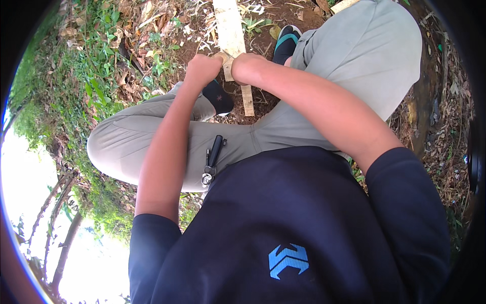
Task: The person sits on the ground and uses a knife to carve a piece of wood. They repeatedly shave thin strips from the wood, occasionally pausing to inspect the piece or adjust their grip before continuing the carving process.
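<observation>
A pale wooden board [229, 25] runs away from me between my legs, with wood shavings on the soil beside it. Both my hands are at its near end, close together. My left hand [202, 70] is closed beside the board's left edge, and a short tan wooden piece [223, 57] shows at its fingers. On the right edge my right hand [247, 69] makes a fist; its fingers are turned away and what they grip is hidden. A narrower wooden strip [247, 100] extends from under the board toward me.
My bent legs in grey trousers [354, 55] flank the board, with a dark shoe [217, 97] left of the strip and another shoe [287, 44] to the right. A black cylinder with keys [214, 152] lies on my lap. Leaves and green plants [96, 86] cover the left ground.
</observation>
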Demonstrator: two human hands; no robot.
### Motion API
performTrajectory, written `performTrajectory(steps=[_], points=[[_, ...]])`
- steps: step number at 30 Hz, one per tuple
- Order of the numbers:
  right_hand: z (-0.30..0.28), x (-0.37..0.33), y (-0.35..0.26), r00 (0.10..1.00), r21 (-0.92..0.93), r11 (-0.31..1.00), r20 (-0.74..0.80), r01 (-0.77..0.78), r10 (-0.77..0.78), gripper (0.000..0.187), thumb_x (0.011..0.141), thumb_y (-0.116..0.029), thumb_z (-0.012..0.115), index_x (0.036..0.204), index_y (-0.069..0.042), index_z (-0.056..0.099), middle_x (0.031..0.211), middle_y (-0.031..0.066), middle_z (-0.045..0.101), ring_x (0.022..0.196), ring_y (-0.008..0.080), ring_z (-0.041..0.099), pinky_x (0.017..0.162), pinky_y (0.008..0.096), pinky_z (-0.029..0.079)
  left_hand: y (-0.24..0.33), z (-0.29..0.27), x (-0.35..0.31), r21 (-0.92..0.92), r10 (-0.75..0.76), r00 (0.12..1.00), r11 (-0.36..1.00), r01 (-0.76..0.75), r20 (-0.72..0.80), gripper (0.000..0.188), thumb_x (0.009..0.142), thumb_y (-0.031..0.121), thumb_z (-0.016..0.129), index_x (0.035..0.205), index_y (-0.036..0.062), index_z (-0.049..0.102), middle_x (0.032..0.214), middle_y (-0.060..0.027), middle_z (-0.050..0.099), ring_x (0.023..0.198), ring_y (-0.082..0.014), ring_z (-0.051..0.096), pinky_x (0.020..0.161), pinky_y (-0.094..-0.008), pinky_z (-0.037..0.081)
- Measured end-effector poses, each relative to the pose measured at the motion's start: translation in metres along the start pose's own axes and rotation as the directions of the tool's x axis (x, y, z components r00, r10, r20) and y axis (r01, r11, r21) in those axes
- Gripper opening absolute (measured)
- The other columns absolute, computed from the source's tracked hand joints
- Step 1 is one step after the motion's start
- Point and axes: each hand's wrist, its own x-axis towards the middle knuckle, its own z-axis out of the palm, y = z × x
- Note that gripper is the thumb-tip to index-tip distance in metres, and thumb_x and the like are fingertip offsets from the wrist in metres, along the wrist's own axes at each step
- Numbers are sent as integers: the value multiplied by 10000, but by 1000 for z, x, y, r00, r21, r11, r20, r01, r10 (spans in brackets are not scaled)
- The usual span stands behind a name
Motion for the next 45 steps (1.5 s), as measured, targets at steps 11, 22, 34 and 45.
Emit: performTrajectory(steps=[11,22,34,45], points=[[47,75,25,962,153,950,22,-272,271,374,809,-190,673,1177,-124,697,1276,121,636,1136,267,641,910,374,530,33,24,-15,41,31,989,999,-26,-145,416,895,319,476,846,-45,671,875,-281,664,863,-440,659,810,-504,526],[-2,-6,0,1000,-8,1000,1,-21,21,314,780,-80,683,1091,-66,726,1162,145,688,1036,297,685,829,403,564,-24,-6,18,-228,-93,994,968,105,63,530,821,395,500,673,-101,616,605,-238,616,519,-329,642,642,-391,552],[28,-2,-15,969,302,929,-54,-214,241,405,788,-120,743,1171,-17,658,1194,124,680,1094,254,667,861,367,557,-10,-18,7,-204,-207,974,953,222,90,556,812,454,527,677,-72,644,579,-196,623,550,-306,653,652,-396,548],[36,45,-13,953,320,905,-19,-282,304,438,773,-142,764,1182,-26,658,1199,121,679,1085,233,673,817,358,578,-18,-4,19,-139,-79,996,987,83,30,518,812,441,554,754,-59,676,706,-247,661,619,-335,677,701,-400,556]])
